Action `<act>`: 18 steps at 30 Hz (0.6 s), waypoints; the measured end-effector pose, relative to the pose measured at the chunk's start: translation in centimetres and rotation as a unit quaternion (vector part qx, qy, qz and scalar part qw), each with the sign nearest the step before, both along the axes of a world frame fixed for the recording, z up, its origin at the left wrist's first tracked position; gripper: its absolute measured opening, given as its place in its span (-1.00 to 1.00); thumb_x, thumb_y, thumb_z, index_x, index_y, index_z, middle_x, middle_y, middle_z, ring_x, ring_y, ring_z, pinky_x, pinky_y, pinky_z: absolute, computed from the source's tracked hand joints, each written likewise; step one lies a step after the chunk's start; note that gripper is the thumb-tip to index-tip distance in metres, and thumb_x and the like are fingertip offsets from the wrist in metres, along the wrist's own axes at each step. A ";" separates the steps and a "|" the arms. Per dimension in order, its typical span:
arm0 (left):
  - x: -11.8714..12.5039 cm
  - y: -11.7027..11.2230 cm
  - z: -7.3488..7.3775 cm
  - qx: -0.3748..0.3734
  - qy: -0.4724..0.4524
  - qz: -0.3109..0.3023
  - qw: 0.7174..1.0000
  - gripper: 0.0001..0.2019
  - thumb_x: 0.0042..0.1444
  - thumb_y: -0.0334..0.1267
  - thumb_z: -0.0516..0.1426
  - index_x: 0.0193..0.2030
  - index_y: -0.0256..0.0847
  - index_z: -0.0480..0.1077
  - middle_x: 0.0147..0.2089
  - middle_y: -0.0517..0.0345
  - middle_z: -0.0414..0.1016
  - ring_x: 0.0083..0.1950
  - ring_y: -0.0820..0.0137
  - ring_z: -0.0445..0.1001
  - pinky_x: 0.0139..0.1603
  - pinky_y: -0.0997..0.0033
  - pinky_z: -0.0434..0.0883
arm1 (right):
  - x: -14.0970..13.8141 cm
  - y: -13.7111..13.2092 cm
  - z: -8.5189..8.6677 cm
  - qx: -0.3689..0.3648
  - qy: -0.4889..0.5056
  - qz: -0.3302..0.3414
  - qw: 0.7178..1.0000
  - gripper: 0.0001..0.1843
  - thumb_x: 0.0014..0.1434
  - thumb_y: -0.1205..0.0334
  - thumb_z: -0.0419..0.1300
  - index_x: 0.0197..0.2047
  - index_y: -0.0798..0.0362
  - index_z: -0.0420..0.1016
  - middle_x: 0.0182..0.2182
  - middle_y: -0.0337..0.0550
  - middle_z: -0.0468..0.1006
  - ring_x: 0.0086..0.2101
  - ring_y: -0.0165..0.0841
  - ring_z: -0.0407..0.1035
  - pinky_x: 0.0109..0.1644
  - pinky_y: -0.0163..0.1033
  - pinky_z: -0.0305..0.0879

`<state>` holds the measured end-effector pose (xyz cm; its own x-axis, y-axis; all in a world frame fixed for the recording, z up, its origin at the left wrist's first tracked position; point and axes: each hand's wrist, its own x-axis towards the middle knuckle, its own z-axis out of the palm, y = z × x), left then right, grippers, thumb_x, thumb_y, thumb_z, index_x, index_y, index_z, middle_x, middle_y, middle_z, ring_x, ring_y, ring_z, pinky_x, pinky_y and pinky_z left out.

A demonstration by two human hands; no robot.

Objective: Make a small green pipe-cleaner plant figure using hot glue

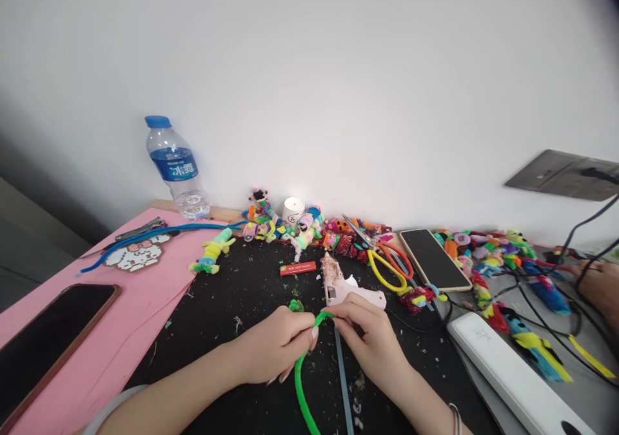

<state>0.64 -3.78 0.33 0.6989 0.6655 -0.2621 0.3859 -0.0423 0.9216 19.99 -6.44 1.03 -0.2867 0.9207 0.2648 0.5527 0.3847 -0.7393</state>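
A bright green pipe cleaner [300, 383] curves up from the near edge of the black mat [242, 293] to both of my hands. My left hand [278, 345] is closed on it, with a small green coil [295, 305] showing just above the fingers. My right hand [367, 335] pinches the pipe cleaner's upper end. A pink glue gun [345, 287] lies just beyond my right hand, and a clear glue stick [342, 383] lies on the mat below it.
Several small pipe-cleaner figures [290, 225] line the wall. Yellow and orange scissors [387, 264], a phone [432, 258], a white power strip [512, 374] with cables and another person's hand [597, 287] are at the right. A water bottle [176, 171], pink paper [120, 312] and a second phone [43, 341] are at the left.
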 end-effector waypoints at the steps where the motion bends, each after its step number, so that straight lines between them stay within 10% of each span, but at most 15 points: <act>1: 0.0 0.0 0.0 0.000 0.000 0.000 1.000 -0.72 0.20 -0.11 -0.13 -0.45 -0.17 0.19 -0.80 0.40 0.09 -0.84 0.58 0.08 -0.84 0.68 0.03 | 0.0 0.0 0.0 0.009 0.000 0.000 1.000 -0.81 0.15 0.42 0.09 -0.23 0.05 0.50 -0.43 -0.19 0.43 -0.40 -0.41 0.33 -0.33 -0.35 0.25; 12: -0.1 0.2 -0.3 -0.055 -0.024 -0.001 0.998 -0.70 0.18 -0.07 -0.08 -0.48 -0.18 0.19 -0.78 0.39 0.16 -0.84 0.59 0.06 -0.83 0.66 0.03 | 0.3 0.1 0.0 0.072 -0.010 -0.060 0.996 -0.78 0.18 0.39 0.04 -0.17 0.01 0.46 -0.43 -0.19 0.41 -0.42 -0.39 0.31 -0.36 -0.32 0.24; 18: -0.1 0.6 -0.6 -0.147 -0.104 0.033 0.983 -0.71 0.19 -0.07 -0.09 -0.45 -0.20 0.21 -0.80 0.38 0.20 -0.85 0.61 0.03 -0.84 0.68 0.04 | 1.4 0.8 0.1 0.096 -0.100 -0.153 0.978 -0.60 0.09 0.40 0.02 0.03 0.01 0.30 -0.10 -0.05 0.35 -0.07 -0.22 0.23 -0.01 -0.09 0.18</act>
